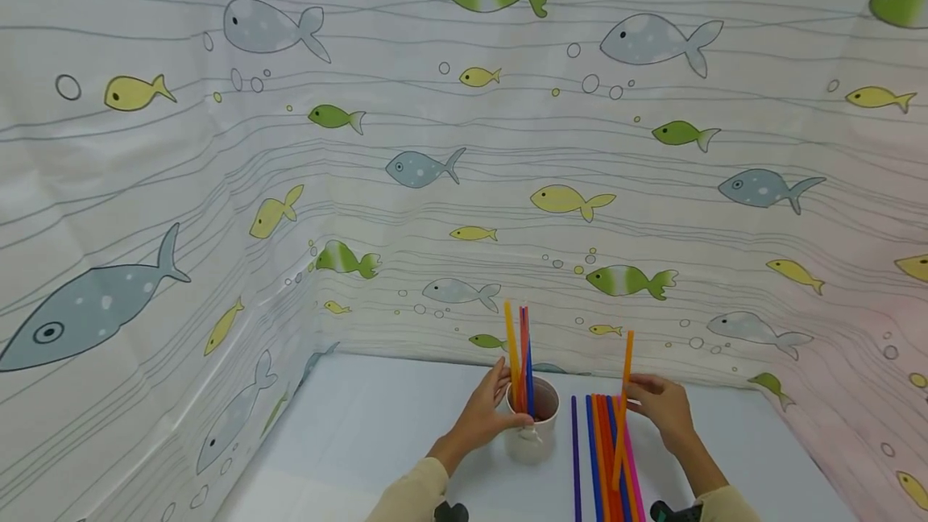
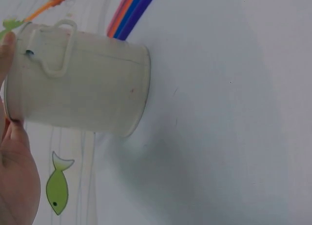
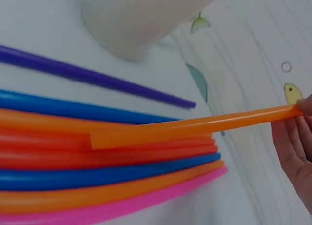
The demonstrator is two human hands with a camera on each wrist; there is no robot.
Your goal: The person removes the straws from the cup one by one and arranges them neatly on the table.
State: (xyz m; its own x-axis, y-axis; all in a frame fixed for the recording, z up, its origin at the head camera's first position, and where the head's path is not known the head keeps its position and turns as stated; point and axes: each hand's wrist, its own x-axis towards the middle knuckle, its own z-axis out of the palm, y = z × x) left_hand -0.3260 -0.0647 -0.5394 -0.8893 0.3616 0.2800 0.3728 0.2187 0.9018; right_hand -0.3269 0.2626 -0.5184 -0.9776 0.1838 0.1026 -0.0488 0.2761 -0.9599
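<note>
My left hand [image 1: 482, 409] holds a white mug [image 1: 532, 443] at its rim, thumb on the near side by the handle. In the left wrist view, the mug's handle [image 2: 69, 51] and plain side show, with part of that hand at the left edge. Yellow, red and blue straws [image 1: 529, 381] stand in the mug, leaning on its rim. Pinched in my right hand [image 1: 663, 405] is an orange straw [image 1: 621, 437], held near one end. Its other end hangs over a row of straws [image 3: 107, 176] in blue, orange, red and pink, in the right wrist view.
A purple straw [image 1: 576, 457] lies apart, between the mug and the row. Everything stands on a white tabletop [image 1: 348, 433]. A fish-printed sheet [image 1: 406, 224] rises behind the table and along both sides.
</note>
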